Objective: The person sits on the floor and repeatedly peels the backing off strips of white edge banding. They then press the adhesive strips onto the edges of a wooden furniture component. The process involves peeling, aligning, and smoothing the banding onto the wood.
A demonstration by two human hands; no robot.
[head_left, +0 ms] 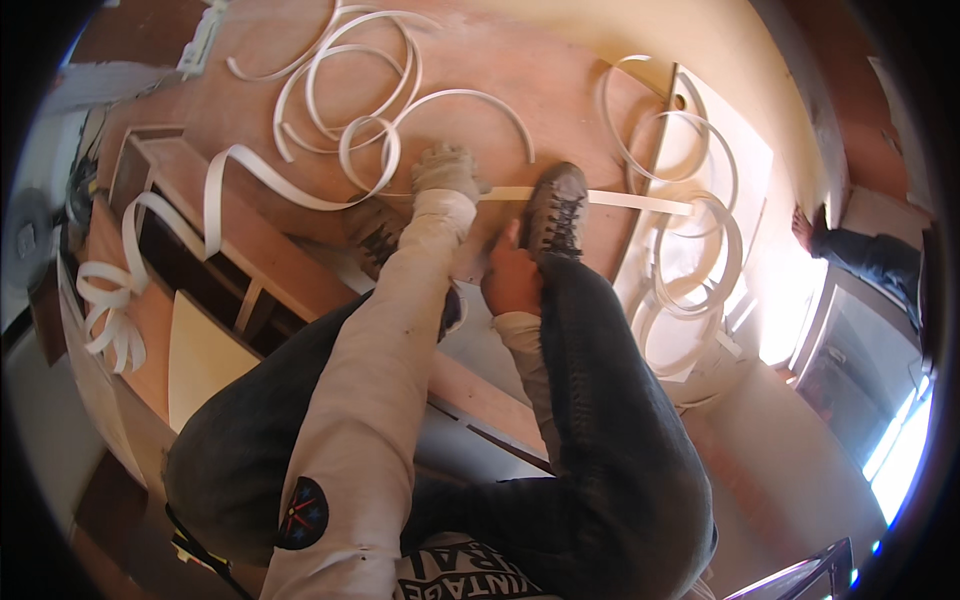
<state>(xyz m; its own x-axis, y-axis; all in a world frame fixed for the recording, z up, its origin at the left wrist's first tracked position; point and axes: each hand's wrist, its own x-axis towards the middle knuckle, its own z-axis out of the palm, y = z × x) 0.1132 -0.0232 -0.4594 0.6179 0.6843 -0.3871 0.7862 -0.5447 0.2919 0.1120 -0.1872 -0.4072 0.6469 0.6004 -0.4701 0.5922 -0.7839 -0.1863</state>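
Observation:
A long white edging strip (pixel 640 201) runs across the brown board from the coils at the right, passing beneath my right shoe (pixel 557 215). My left hand (pixel 446 170), in a pale dusty glove, is closed over this strip just left of the shoe. Beyond the glove the strip continues left into loose curls (pixel 262 172). My right hand (pixel 512 277) is bare and sits beside the inner side of that shoe, close to the ankle. Its fingers are curled, and whatever they may hold is hidden. My left shoe (pixel 376 237) is partly covered by my left arm.
More white strip coils (pixel 352 62) lie at the far side of the board, with others (pixel 700 255) on a pale panel (pixel 745 165) at right. An open wooden frame (pixel 215 255) stands at left. Another person's leg (pixel 868 262) shows at the right edge.

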